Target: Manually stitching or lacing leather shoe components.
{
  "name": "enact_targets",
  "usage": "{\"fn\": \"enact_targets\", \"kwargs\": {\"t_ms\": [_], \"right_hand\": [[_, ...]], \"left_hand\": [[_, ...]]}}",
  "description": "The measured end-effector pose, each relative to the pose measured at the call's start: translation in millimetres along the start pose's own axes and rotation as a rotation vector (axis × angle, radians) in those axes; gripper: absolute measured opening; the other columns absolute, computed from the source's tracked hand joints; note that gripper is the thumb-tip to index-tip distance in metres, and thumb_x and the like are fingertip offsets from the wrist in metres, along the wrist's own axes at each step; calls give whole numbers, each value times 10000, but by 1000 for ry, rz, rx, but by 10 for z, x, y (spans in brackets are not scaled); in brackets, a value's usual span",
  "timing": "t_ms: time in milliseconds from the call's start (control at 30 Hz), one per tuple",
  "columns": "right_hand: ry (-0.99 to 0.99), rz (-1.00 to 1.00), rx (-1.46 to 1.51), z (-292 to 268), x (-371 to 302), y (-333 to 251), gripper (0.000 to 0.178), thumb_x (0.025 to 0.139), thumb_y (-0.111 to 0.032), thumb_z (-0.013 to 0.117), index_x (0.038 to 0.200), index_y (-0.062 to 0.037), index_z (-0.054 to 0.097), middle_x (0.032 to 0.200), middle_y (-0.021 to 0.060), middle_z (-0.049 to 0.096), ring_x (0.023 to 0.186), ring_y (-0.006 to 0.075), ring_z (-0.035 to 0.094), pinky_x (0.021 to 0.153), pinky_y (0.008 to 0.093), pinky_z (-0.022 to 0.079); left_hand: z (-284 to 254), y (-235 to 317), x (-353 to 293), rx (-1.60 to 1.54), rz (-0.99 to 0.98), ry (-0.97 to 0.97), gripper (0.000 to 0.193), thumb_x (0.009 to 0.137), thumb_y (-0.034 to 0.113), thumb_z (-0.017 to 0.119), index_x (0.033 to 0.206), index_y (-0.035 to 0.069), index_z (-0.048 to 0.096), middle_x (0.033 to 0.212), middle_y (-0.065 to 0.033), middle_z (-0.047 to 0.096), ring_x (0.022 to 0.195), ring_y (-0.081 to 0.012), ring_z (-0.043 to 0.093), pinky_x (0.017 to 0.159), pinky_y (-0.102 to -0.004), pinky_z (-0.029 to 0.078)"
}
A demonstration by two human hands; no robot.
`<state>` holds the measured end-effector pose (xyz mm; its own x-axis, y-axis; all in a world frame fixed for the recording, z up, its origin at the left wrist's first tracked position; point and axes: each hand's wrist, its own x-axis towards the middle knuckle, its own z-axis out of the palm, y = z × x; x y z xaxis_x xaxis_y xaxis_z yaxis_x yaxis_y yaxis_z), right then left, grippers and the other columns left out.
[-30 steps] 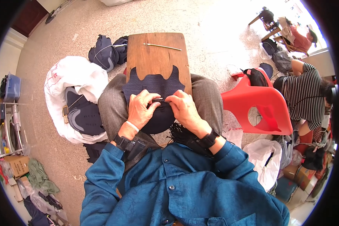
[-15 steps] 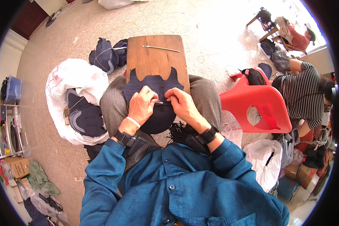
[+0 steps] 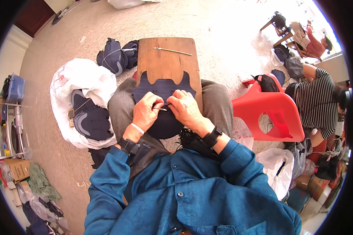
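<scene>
A dark navy mesh piece (image 3: 164, 87), cut like a shoe upper, lies across the near end of a wooden stool (image 3: 166, 64) between my knees. Its near part spreads over something dark and rounded. My left hand (image 3: 146, 111) is closed at the middle of the piece, with a thin, silvery sliver (image 3: 160, 109) sticking out from its fingers; its kind is too small to tell. Close beside it, my right hand (image 3: 184, 109) pinches the mesh, fingertips almost meeting the left ones. A long metal needle (image 3: 172, 51) with an eye rests on the stool's far half.
Left of my knees, a white sack (image 3: 62, 105) holds stacked dark uppers (image 3: 91, 124). A tied dark bundle (image 3: 113, 56) sits beside the stool. At right stand a red plastic chair (image 3: 247, 105) and a white bag (image 3: 276, 168). Beyond, a person in stripes (image 3: 315, 102) bends over.
My right hand has turned inward and come nearer my left, its fingers now over the mesh's middle. The view has shifted slightly. The needle stays on the stool.
</scene>
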<state>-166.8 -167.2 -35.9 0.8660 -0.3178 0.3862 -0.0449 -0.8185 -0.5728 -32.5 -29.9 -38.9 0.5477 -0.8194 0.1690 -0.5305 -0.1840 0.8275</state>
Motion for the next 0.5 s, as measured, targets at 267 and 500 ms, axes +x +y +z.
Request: {"fn": "enact_targets", "kwargs": {"t_ms": [267, 500], "right_hand": [[-109, 68, 2, -47, 42, 34, 22, 871, -89, 627, 883, -75, 617, 891, 101, 598, 899, 320, 608, 800, 457, 443], [-120, 23, -22, -94, 323, -39, 46, 863, -109, 642, 873, -74, 615, 862, 100, 594, 896, 322, 609, 806, 451, 446]], "left_hand": [[-46, 228, -192, 296, 348, -7, 166, 834, 148, 756, 981, 99, 695, 992, -44, 663, 746, -253, 653, 652, -370, 515], [46, 158, -373, 395, 394, -89, 296, 864, 140, 701, 1157, 106, 684, 1217, -81, 633, 771, -255, 654, 651, -357, 497]]}}
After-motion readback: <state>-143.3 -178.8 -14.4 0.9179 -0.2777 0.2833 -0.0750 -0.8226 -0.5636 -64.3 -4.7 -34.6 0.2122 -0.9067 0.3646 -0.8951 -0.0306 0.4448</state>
